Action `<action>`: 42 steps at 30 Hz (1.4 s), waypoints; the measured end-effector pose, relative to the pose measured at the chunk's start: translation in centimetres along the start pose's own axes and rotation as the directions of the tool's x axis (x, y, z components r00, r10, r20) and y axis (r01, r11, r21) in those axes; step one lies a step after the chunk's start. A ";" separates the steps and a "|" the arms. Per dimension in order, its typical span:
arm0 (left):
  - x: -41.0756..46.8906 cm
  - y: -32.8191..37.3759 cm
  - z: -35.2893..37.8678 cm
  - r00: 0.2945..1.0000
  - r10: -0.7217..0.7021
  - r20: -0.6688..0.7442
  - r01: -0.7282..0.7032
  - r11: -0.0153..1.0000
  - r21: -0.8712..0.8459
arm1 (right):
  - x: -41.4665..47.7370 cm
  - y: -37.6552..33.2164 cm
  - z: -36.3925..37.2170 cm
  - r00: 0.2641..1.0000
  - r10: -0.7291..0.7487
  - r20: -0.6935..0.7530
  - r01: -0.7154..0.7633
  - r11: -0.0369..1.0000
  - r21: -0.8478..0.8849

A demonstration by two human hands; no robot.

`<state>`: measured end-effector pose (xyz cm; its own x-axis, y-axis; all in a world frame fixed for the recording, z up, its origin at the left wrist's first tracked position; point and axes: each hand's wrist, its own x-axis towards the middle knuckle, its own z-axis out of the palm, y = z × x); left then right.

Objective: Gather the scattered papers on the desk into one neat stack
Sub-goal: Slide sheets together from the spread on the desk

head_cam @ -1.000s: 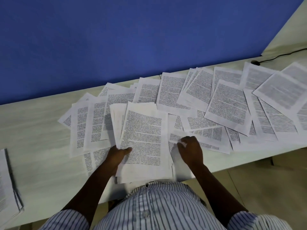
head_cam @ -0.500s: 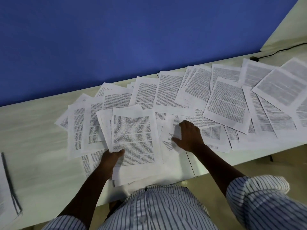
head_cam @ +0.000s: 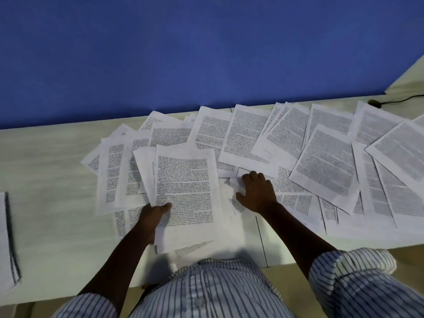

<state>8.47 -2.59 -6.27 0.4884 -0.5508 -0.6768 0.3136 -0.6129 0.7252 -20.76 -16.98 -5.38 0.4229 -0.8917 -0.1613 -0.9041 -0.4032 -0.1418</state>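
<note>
The left hand (head_cam: 153, 215) grips the gathered stack (head_cam: 185, 187) at its near left edge, thumb on top of the printed page (the fingers are hidden beneath). The stack is in front of the person, over other sheets on the bench (head_cam: 41, 180). The right hand (head_cam: 257, 193) lies palm-down just beside it, fingers lightly bent, pressing a loose sheet (head_cam: 235, 182). Scattered papers (head_cam: 325, 161) overlap across the bench to the right, below the blue wall (head_cam: 206, 53).

I wore one white shirt (head_cam: 206, 283) with thin dark vertical stripes, a small pale button (head_cam: 199, 301) at its front, left sleeve (head_cam: 87, 305) and right sleeve (head_cam: 353, 267) rolled into bunched cuffs, forearms, left hand (head_cam: 153, 214) and right hand (head_cam: 258, 193) bare.
</note>
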 end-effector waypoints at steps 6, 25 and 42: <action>1.5 1.9 0.1 1.000 0.012 -0.025 -0.013 0.999 -0.051 | 5.5 0.1 -3.5 0.999 -0.004 -0.050 0.010 0.993 0.119; 3.5 1.1 -0.4 0.999 -0.009 -0.046 0.007 0.999 -0.041 | 11.8 -2.6 -1.5 0.996 0.074 -0.041 -0.074 0.997 0.023; 0.5 2.1 0.2 0.998 -0.035 0.055 0.046 0.976 -0.211 | -3.3 -14.4 3.1 0.889 -0.374 -0.265 0.450 0.822 0.348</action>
<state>9.24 -4.31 -5.10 0.4315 -0.5591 -0.7080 0.5007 -0.5044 0.7035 -8.99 -7.61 -5.81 0.6975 -0.6964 0.1688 -0.5318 -0.6610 -0.5293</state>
